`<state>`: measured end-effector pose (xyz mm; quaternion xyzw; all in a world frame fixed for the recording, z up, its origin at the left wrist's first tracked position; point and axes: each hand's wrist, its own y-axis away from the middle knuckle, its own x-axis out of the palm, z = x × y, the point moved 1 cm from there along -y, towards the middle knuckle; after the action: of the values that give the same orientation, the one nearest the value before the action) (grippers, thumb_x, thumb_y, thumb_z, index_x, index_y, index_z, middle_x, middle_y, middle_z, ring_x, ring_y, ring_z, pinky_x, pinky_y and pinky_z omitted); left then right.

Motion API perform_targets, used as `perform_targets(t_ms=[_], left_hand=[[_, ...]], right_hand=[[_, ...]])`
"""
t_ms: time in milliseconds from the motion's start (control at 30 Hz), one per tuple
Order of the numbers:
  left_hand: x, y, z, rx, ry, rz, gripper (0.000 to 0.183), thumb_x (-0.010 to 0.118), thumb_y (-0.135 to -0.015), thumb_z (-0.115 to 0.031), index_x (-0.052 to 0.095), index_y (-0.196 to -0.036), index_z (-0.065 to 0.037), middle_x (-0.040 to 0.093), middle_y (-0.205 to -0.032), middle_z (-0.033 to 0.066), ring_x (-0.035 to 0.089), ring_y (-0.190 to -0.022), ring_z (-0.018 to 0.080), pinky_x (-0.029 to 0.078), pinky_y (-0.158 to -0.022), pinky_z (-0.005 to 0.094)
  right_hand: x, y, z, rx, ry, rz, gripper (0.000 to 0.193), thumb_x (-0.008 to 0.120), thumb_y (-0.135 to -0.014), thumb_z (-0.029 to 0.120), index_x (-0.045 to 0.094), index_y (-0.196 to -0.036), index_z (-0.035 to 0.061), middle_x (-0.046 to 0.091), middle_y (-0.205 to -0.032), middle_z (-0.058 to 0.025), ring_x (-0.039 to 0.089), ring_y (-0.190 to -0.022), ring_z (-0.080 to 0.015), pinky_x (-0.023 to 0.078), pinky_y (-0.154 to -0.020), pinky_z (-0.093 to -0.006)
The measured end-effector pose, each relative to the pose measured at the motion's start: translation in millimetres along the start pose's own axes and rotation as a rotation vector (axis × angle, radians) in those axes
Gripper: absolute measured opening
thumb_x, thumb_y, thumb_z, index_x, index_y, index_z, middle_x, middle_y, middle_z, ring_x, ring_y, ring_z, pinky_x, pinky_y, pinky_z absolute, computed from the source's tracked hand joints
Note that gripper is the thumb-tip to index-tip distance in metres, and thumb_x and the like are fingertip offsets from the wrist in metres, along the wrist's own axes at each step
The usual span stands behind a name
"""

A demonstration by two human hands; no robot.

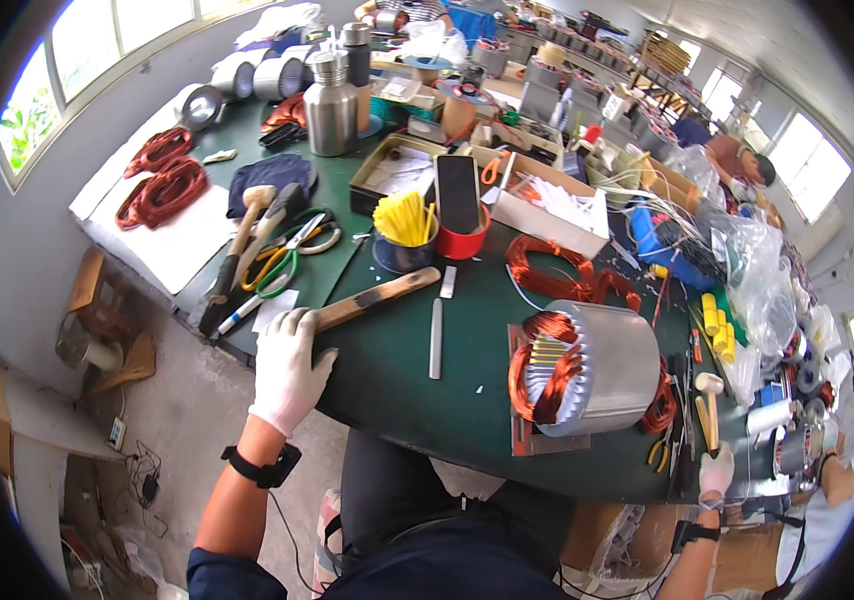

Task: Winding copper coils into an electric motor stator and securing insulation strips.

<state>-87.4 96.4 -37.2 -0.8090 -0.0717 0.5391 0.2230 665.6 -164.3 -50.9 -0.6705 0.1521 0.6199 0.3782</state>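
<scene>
Near end of the wooden stick [377,298] under the left hand [289,366]; right hand [715,472] fingers' grip indistinct.

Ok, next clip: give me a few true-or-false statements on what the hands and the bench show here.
1. The left hand wears a white glove and rests on a wooden stick. True.
2. The motor stator stands upright on its end. False: it lies on its side, copper windings facing left.
3. The right hand is at the mallet. True.
4. The scissors have red handles. False: green and yellow.
</scene>
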Motion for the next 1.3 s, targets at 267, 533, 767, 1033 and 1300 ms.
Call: perform_targets(t_ms=[267, 533, 767, 1033, 1300], left_hand=[[17.2, 13.6, 1.9, 0.052, 0.015, -0.159, 0.054, 0.078, -0.079, -0.008, 0.062, -0.131, 0.0, 0.062, -0.135, 0.0198, 0.054, -0.132, 0.0414, 0.038, -0.116, 0.0537], [0.0, 6.1, -61.5, 0.195, 0.252, -0.175, 0.059, 0.082, -0.075, -0.006, 0.061, -0.13, -0.002, 0.063, -0.132, 0.0176, 0.056, -0.129, 0.0391, 0.042, -0.112, 0.0513], [-32.9, 37.8, -118.8, 0.413, 0.608, -0.07, 0.053, 0.079, -0.074, 0.002, 0.065, -0.125, -0.001, 0.069, -0.118, 0.0172, 0.067, -0.107, 0.0372, 0.054, -0.093, 0.0465], [7.4, 54.8, -241.0, 0.614, 1.015, 0.618, 0.083, 0.078, -0.093, -0.042, 0.043, -0.151, 0.005, 0.068, -0.124, 0.0271, 0.067, -0.112, 0.0445, 0.054, -0.097, 0.0506], [-2.8, 58.4, -179.1, 0.198, 1.108, 0.711, 0.044, 0.063, -0.099, -0.017, 0.052, -0.137, 0.003, 0.069, -0.095, 0.028, 0.071, -0.089, 0.0453, 0.058, -0.08, 0.049]], right_hand=[[5.5, -6.1, -26.4, 0.104, -0.042, 0.042, 0.036, 0.065, -0.084, 0.005, 0.065, -0.12, -0.0009, 0.067, -0.105, -0.0258, 0.066, -0.103, -0.047, 0.052, -0.093, -0.0501], [14.1, -20.8, -76.1, 0.068, -0.138, 0.141, 0.025, 0.064, -0.078, 0.001, 0.065, -0.102, -0.0063, 0.066, -0.076, -0.0195, 0.067, -0.072, -0.0369, 0.055, -0.076, -0.0473], [-70.9, 27.6, 57.0, 0.299, -0.881, 0.282, 0.003, 0.061, -0.09, 0.006, 0.062, -0.093, 0.0054, 0.052, -0.063, 0.0029, 0.044, -0.046, -0.0063, 0.035, -0.042, -0.0262], [-148.9, 174.0, 265.8, 0.317, -1.609, 0.529, 0.034, 0.074, -0.085, 0.002, 0.059, -0.115, -0.0029, 0.069, -0.086, -0.0092, 0.051, -0.049, -0.0073, 0.04, -0.041, -0.0227], [-120.1, 195.2, 288.9, -0.25, -1.427, 0.294, 0.051, 0.086, -0.092, 0.036, 0.058, -0.112, -0.0019, 0.056, -0.073, -0.004, 0.057, -0.056, -0.0139, 0.046, -0.048, -0.0269]])
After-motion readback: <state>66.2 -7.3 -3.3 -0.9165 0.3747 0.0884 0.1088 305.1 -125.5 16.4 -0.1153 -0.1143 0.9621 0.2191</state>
